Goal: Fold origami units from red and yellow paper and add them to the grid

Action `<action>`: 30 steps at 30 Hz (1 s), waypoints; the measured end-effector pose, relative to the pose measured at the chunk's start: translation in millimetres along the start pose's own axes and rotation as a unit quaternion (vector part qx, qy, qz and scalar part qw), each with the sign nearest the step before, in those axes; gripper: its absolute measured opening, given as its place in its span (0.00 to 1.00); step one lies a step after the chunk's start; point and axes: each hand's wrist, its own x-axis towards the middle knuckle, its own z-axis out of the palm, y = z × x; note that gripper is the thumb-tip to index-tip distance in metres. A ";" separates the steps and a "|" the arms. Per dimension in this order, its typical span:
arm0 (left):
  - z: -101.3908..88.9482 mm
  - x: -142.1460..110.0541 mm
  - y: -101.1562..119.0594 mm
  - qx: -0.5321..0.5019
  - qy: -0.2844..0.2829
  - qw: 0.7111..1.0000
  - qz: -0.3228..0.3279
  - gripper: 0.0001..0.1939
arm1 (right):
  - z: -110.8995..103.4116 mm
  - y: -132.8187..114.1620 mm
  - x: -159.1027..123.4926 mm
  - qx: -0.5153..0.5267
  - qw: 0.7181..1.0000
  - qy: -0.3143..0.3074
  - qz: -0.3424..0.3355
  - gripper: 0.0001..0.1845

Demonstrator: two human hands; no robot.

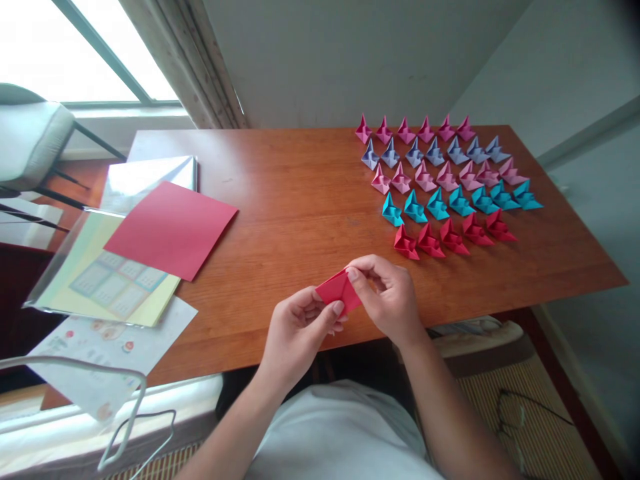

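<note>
Left hand (299, 325) and right hand (394, 293) are pinching a folded red paper (334, 289) over the table's (280, 233) near edge. Five rows of paper figures (438, 205) are standing on the table's right half, the red row (453, 240) sitting nearest that edge. Red sheet (173, 230) is overlapping a yellow packet (57, 287) at the table's left end.

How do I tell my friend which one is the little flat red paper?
Find the brown wooden table, then the middle of its near edge. There the left hand and right hand hold the folded red paper between them. It's flat, unlike the pointy red shapes standing in the nearest row, and much smaller than the red sheet on the left.
</note>
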 end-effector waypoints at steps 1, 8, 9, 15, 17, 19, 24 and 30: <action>0.1 -0.5 0.3 0.001 0.000 1.000 0.001 0.12 | 0.1 -0.2 -0.4 0.000 1.000 0.003 0.000 0.09; -1.7 -0.6 -1.5 0.014 0.006 1.000 0.019 0.12 | 1.8 2.4 -2.3 0.130 0.987 -0.064 0.063 0.12; -1.9 -0.3 -2.4 0.017 0.005 1.000 0.021 0.12 | 3.3 3.7 -2.6 0.138 0.986 -0.066 0.067 0.12; -0.2 -0.4 -5.7 0.039 -0.003 0.998 0.041 0.13 | 10.9 6.3 -4.9 0.158 0.986 -0.020 0.044 0.07; 0.3 -1.1 -4.4 0.047 -0.004 0.998 0.052 0.13 | 10.7 4.3 -5.1 0.152 0.987 -0.018 0.037 0.07; -0.1 -1.0 -2.5 0.051 -0.006 0.997 0.062 0.13 | 9.9 1.7 -5.2 0.135 0.990 -0.022 0.034 0.08; -4.5 2.2 -1.3 0.056 -0.014 0.996 0.074 0.20 | 9.8 -4.0 -6.0 0.082 0.996 -0.042 0.018 0.08; -7.7 3.9 -4.3 0.102 0.013 0.990 0.098 0.18 | 11.8 -2.0 -6.0 0.080 0.995 -0.049 0.037 0.08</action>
